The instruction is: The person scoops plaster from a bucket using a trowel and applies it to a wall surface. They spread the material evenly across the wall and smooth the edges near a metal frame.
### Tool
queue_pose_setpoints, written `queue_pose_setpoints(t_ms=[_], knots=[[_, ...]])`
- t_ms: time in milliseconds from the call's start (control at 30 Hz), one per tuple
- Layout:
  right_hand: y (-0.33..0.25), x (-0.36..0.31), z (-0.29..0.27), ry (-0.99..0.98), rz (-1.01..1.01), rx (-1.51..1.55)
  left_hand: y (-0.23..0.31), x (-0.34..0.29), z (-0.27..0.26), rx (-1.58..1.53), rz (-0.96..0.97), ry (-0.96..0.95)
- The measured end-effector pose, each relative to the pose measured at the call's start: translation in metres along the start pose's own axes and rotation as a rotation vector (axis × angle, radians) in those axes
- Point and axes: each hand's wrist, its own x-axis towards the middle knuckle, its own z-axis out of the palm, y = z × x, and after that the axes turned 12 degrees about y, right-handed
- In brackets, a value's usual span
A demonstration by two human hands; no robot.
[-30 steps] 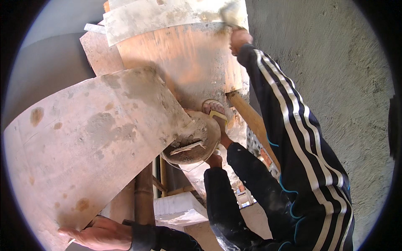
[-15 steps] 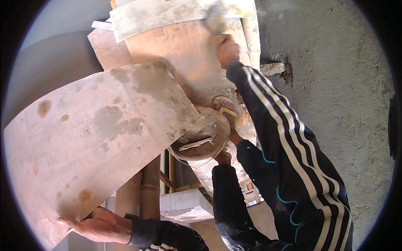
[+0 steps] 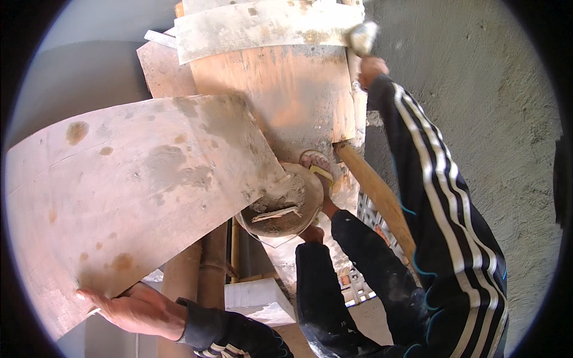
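Observation:
My left hand (image 3: pixel 134 310) is wrapped round the lower corner of a large, stained plywood board (image 3: pixel 137 179), thumb on its top face. My right hand (image 3: pixel 372 70) reaches far ahead, closed on a trowel (image 3: pixel 362 37). The trowel's blade is blurred and lies at the edge of the grey plastered wall (image 3: pixel 465 107). Between the board and my feet stands a bucket (image 3: pixel 314 206) with grey mortar (image 3: pixel 285 197) and a splintered strip of wood (image 3: pixel 276 213) in it. The board's near right corner overlaps the bucket's rim.
Orange-brown planks (image 3: pixel 268 89) form the platform ahead, with a pale curved board (image 3: pixel 262 27) across their far end. My sandalled foot (image 3: pixel 315 161) rests beside the bucket. A wooden pole (image 3: pixel 382 197) slants under my right arm. Bamboo poles (image 3: pixel 213 268) and a white block (image 3: pixel 256 298) lie lower down.
My right hand has swung rightward with the trowel, from over the planks to the wall's edge. The wooden pole under that arm has come into view. My left hand keeps its hold.

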Motion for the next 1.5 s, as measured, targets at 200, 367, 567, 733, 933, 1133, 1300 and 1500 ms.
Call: queue_pose_setpoints(t_ms=[200,367,567,733,933,1133,1300,1500], knots=[[-0.017,-0.075,-0.139,-0.214,0.814,1.307,0.010,0.013,-0.023,0.050,0.008,0.159],[0.019,-0.130,-0.154,-0.250,0.773,1.477,-0.004,-0.009,0.005,0.089,-0.105,-0.046],[0.017,-0.152,-0.186,-0.183,0.788,1.694,-0.055,-0.069,0.016,-0.118,-0.469,-0.191],[0.020,-0.149,-0.163,-0.182,0.702,1.581,-0.091,-0.122,0.020,-0.137,-0.762,-0.273],[0.030,-0.155,-0.089,0.099,0.751,1.197,-0.185,-0.175,0.053,-0.095,-1.085,-0.284],[0.048,-0.129,-0.047,0.166,0.648,1.051,-0.230,-0.196,0.050,-0.210,-1.275,-0.481],[0.020,-0.089,-0.050,0.224,0.618,1.030,-0.231,-0.197,0.081,-0.147,-1.418,-0.558],[0.001,-0.060,-0.038,0.204,0.498,1.262,-0.228,-0.197,0.108,0.137,-1.181,-0.894]])
